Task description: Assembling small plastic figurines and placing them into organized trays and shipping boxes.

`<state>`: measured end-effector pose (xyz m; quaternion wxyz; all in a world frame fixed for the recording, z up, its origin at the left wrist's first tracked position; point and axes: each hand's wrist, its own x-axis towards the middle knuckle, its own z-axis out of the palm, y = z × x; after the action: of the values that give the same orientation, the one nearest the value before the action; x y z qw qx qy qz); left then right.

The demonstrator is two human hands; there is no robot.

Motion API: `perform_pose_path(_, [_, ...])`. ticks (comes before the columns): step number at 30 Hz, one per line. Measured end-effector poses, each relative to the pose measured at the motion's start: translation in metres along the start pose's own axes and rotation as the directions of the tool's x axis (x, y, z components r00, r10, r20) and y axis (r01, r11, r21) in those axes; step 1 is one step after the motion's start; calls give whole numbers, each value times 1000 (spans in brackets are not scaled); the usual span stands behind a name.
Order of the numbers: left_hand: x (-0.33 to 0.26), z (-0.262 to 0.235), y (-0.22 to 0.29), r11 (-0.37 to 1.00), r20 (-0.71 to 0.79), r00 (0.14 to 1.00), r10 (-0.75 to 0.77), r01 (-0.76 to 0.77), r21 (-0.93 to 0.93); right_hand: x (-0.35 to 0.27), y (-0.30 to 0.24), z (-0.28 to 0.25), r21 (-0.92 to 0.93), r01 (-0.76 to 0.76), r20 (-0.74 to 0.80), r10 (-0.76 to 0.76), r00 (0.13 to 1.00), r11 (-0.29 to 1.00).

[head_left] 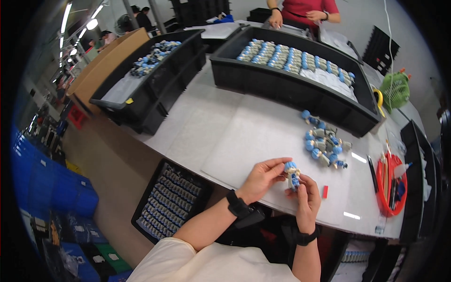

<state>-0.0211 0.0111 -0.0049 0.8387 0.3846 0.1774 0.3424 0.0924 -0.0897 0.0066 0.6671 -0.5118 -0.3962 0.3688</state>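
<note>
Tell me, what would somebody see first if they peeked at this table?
Probably the two hands, left hand and right hand, pinching one small blue-and-grey figure together at the table's near edge. Just beyond lies a loose pile of figures, and farther back a long black bin holds neat rows of them. A round red tray of tools sits to the right.

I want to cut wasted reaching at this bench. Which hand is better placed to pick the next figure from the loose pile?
Probably the right hand: the pile lies on its side, just beyond it. The left hand is farther away and also grips the small figure.
</note>
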Motion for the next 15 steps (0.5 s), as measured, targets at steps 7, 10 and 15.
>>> perform_pose_path(7, [3, 5, -5, 1000, -16, 1000, 12, -12, 27, -3, 3, -8, 15, -18, 9, 18, 1000, 1000])
perform_pose_path(10, [1, 6, -7, 999, -16, 1000, 20, -20, 42, -5, 2, -9, -3, -25, 10, 25, 1000, 1000])
perform_pose_path(15, [-1, 8, -6, 1000, -53, 998, 18, -17, 17, -7, -1, -7, 18, -41, 12, 41, 999, 999])
